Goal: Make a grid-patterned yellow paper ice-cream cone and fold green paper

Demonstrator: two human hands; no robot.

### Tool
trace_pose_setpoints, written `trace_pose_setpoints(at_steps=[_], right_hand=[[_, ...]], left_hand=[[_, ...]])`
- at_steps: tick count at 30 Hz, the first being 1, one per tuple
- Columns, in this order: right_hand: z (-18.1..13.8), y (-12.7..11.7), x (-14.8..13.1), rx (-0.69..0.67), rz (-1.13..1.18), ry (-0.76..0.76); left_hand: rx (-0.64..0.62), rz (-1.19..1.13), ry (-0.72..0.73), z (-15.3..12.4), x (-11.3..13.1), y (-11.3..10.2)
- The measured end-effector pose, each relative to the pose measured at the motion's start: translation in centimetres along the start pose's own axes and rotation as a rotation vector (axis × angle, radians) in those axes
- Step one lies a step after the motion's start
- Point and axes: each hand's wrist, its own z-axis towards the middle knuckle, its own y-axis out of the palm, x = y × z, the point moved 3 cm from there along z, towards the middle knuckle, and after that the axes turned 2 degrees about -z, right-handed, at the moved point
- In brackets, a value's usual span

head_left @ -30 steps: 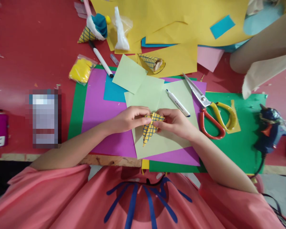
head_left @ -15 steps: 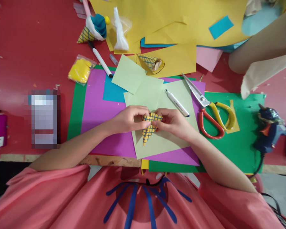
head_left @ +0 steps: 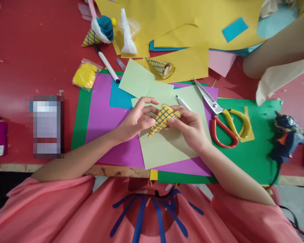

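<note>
A yellow paper cone (head_left: 161, 118) with a blue criss-cross grid is pinched between the thumb and fingers of my right hand (head_left: 191, 126). Its point slants down to the left. My left hand (head_left: 139, 119) is beside the cone with index finger and thumb spread apart; whether its other fingertips touch the cone's far side I cannot tell. Below both hands lie pale green paper sheets (head_left: 171, 152). A white marker (head_left: 183, 103) is partly covered by my right hand. Further off, another gridded cone (head_left: 160, 67) rests on yellow paper.
Scissors (head_left: 214, 104) with red and yellow handles lie open to the right. Beyond them is a blue glue gun (head_left: 286, 141). At left are a bag of yellow clay (head_left: 86, 75), a black-and-white marker (head_left: 107, 64), a finished paper ice-cream cone (head_left: 91, 36) and a blurred-out device (head_left: 48, 126).
Both hands have lifted the cone slightly away from me, and it has tilted further to the right. My left index finger and thumb have come off it.
</note>
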Motion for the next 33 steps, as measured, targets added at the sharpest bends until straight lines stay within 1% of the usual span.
trace_pose_setpoints(at_steps=[2, 3, 5, 8, 11, 14, 19, 25, 30, 33], right_hand=[[-0.1, -0.3, 0.0, 0.123, -0.036, -0.049], [-0.2, -0.4, -0.1, 0.170, -0.060, -0.081], [-0.2, -0.4, -0.2, 0.208, -0.104, -0.134], [-0.1, -0.2, -0.4, 0.150, -0.139, -0.154], [0.1, -0.2, -0.5, 0.071, -0.143, -0.100], [0.1, -0.2, -0.7, -0.013, -0.153, -0.060], [-0.1, 0.2, -1.1, -0.131, -0.230, -0.135], [-0.1, 0.2, -1.2, -0.161, -0.291, -0.231], [0.1, -0.2, -0.8, -0.212, -0.273, -0.269], [0.1, -0.5, -0.6, -0.252, -0.278, -0.282]], left_hand=[[-0.013, -0.017, -0.019, -0.1, -0.2, 0.3], [0.002, 0.003, -0.031, -0.1, -0.2, 0.4], [0.067, 0.069, -0.042, -0.3, -0.2, 0.5], [0.159, 0.189, -0.019, -0.6, -0.1, 0.2], [0.186, 0.359, 0.049, -0.7, 0.2, -0.1], [0.143, 0.531, 0.148, -0.7, 0.5, -0.3], [0.040, 0.726, 0.284, -0.8, 0.8, 0.3], [-0.011, 0.785, 0.335, -0.8, 0.9, 0.2], [-0.065, 0.744, 0.339, -0.7, 1.2, 0.0], [-0.096, 0.723, 0.382, -0.7, 1.3, 0.1]])
